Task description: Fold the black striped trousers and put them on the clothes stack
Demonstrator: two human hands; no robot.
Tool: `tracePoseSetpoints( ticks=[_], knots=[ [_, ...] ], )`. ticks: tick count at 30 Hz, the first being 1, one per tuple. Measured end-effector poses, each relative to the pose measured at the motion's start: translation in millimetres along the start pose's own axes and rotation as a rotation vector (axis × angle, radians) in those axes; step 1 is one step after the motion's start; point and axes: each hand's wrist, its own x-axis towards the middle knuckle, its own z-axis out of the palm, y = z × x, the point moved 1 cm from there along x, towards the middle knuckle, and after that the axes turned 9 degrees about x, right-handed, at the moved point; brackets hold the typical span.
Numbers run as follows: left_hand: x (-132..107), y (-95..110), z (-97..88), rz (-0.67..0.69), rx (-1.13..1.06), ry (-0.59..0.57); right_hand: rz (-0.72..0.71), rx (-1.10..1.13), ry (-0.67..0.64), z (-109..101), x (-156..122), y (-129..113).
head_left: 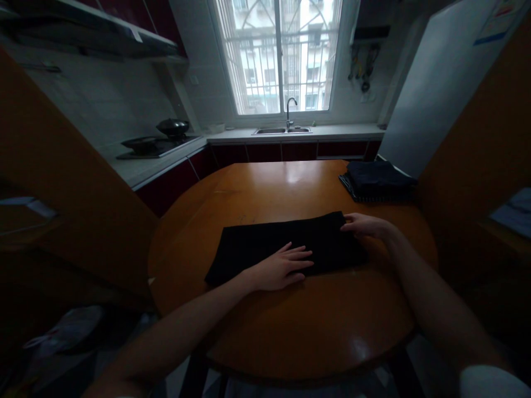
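A black folded garment (265, 240) lies flat across the middle of the wooden table (286, 337); its exact kind does not show. Fingers spread, my left hand (286, 267) rests flat on its near part. At the garment's right end, my right hand (367, 224) pinches the far corner between thumb and fingers, and that corner looks slightly raised. Part of the right edge is dark and hard to make out.
A stack of dark folded clothes (377, 179) sits at the table's back right. Behind the table run a counter with a sink (282, 131) and a stove (160, 146) with pans. A fridge (435, 83) stands on the right.
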Motion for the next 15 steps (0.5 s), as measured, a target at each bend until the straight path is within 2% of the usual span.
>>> tracePoseSetpoints(
  ticks=[5, 7, 9, 12, 15],
  knots=[
    [4.1, 2.6, -0.1, -0.031, -0.129, 0.029, -0.056, 0.221, -0.043, 2.3, -3.9, -3.7],
    [8.3, -0.1, 0.2, -0.096, -0.231, 0.107, -0.104, 0.298, -0.069, 7.1, -6.8, -10.6],
    [12.8, -4.9, 0.8, -0.171, -0.367, 0.234, -0.147, 0.365, -0.102, 15.7, -9.5, -20.8],
    [17.9, -13.2, 3.4, -0.265, -0.658, 0.417, -0.191, 0.480, -0.099, 38.6, -9.5, -39.2],
    [19.6, -19.2, 7.7, -0.336, -0.985, 0.524, -0.231, 0.530, 0.000, 76.5, -4.2, -52.1]
  ],
)
